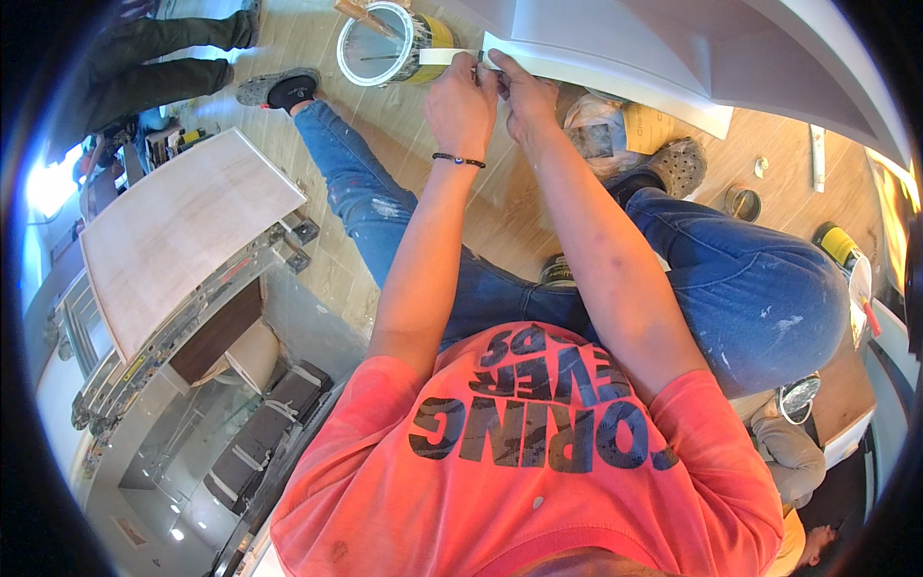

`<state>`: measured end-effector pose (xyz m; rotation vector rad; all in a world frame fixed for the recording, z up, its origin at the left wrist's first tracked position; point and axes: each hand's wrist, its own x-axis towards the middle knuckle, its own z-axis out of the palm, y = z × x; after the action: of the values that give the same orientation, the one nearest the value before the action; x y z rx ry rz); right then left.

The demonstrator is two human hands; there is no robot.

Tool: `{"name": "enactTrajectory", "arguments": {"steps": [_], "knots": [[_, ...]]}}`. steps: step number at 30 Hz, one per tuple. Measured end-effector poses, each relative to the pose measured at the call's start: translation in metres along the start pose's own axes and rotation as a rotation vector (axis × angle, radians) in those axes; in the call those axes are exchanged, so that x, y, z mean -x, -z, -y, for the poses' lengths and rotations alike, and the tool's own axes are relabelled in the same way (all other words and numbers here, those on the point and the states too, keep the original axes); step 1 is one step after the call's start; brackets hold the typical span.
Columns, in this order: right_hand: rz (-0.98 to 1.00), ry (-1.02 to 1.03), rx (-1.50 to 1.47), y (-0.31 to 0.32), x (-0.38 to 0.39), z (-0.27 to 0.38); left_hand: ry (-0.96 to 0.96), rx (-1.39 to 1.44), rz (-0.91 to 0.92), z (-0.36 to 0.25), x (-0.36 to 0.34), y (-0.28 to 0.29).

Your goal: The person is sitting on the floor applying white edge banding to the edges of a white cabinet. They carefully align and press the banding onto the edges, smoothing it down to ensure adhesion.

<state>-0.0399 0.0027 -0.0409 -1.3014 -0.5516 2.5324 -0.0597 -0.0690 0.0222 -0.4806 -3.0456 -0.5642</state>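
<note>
1. The left hand [461, 106] is bending its fingers and pinching the pale strip [440, 57] near its right end.
2. The right hand [529, 96] is curling up just beside it, and its thumb is resting by the end of the white board [615, 85]. I cannot tell what its fingers are pinching.
3. The pale strip is sticking out to the left of the fingers, toward the open tin [431, 37]. I cannot tell if they are touching.
4. A brush with a wooden handle [368, 16] is leaning in the tin.
5. The white board is stretching right from the hands, along the big pale cabinet [798, 58].
6. A see-through bag [586, 125] and a brown piece of card [647, 128] are lying by the board, near the right shoe [678, 165].
7. The person is wearing a red shirt [538, 519], spotty blue jeans [760, 288] and a dark bracelet [459, 160] on the left wrist.
8. At the upper left, someone else's legs in dark trousers [173, 72] are showing.
9. Below them, a wide pale panel [192, 221] is lying on a metal stand [163, 341].
</note>
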Motion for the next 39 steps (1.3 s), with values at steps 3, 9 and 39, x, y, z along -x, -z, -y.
{"name": "enactTrajectory", "arguments": {"steps": [3,9,39], "knots": [[-0.010,0.016,-0.009,-0.001,0.002,0.000,-0.011,-0.009,-0.001,0.001,0.000,0.001],[0.015,-0.014,0.017,0.000,0.002,0.002,-0.012,-0.004,0.004,0.004,-0.001,0.000],[0.013,0.009,0.016,0.002,-0.003,-0.003,-0.022,-0.018,0.018,0.011,0.004,0.000]]}}
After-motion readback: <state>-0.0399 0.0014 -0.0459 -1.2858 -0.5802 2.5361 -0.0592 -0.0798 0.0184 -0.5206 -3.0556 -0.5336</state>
